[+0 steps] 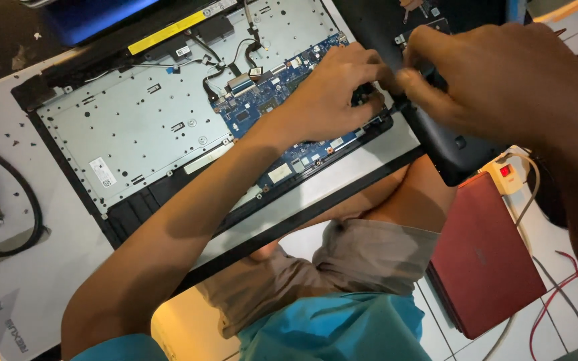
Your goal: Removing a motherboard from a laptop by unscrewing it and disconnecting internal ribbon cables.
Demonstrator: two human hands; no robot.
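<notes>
The left hand (332,90) is laid on the far right corner of the opened laptop (168,127), with its fingers curled down onto the blue circuit board (269,100). Whether something small is pinched under those fingers cannot be told. The right hand (496,80) is seen just beside it, and its fingertips are closed on the edge of a black cover (449,150) that is tilted up at the laptop's right side.

The laptop is spread across a white counter (41,294). A grey metal plate with many small holes is seen inside it, along with thin black wires and a yellow strip near the hinge. A black cable loop (31,200) is laid on the counter to the left. A red closed laptop (483,257) is seen lower down on the tiled floor, near a white power strip (506,175).
</notes>
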